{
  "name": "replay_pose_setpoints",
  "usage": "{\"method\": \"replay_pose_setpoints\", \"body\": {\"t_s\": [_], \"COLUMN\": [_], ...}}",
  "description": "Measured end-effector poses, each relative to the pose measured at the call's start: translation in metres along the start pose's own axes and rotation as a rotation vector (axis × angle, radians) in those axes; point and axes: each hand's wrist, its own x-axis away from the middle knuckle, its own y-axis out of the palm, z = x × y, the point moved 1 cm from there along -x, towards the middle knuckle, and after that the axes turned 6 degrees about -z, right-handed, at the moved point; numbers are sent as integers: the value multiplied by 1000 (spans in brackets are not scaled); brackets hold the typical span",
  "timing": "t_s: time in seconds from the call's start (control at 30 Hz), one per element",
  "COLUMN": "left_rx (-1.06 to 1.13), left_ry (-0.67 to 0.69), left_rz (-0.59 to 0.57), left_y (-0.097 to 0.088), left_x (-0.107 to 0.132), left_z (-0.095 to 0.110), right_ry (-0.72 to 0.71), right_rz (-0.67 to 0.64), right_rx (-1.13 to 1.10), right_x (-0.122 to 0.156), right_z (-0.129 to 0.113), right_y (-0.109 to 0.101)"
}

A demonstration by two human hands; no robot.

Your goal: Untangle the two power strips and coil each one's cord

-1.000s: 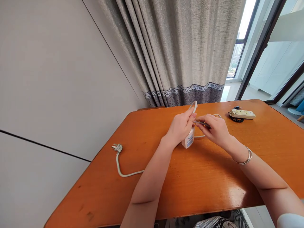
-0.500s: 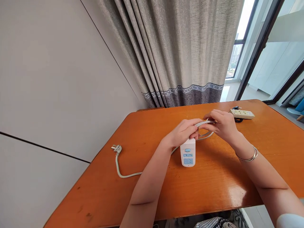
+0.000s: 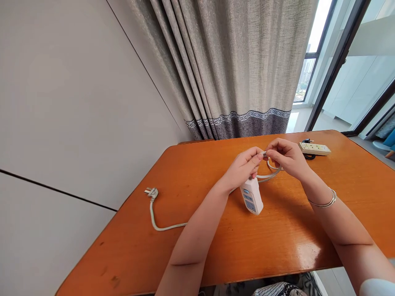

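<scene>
Pinching cord (image 3: 269, 176), fingers (image 3: 275, 154) over table (image 3: 293, 234) — clear of edges (image 3: 265, 276)

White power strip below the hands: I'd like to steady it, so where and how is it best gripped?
Probably the lower half of the white power strip, coming from the right: the left hand covers its upper end, a long plain side faces right, and the sockets face toward the left. Its slim, straight body should suit a pinch across the long sides.
</scene>
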Motion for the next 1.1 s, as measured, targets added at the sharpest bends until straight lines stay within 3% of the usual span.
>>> {"method": "replay_pose_setpoints", "body": {"t_s": [0.2,0.47,0.7,0.8,0.93,1.1], "left_rx": [335,500,576,584,493,460], "left_ry": [63,150,303,302,322,281], "left_rz": [261,521,696,736,703,682], "left_y": [-10,-19,-44,-49,-47,-40], "left_x": [0,2,9,9,10,14], "left_z": [17,34,44,43,43,48], "right_ry": [-9,34,132,185,214,215], "right_rz": [-66,-102,-133,-144,-155,13], "right_rx": [-15,93,149,217,359,525], "right_x": [-2,-6,-12,-13,-16,-17], "right_z": [9,34,58,61,59,53], "right_y": [3,3,2,1,-6,-21]}}
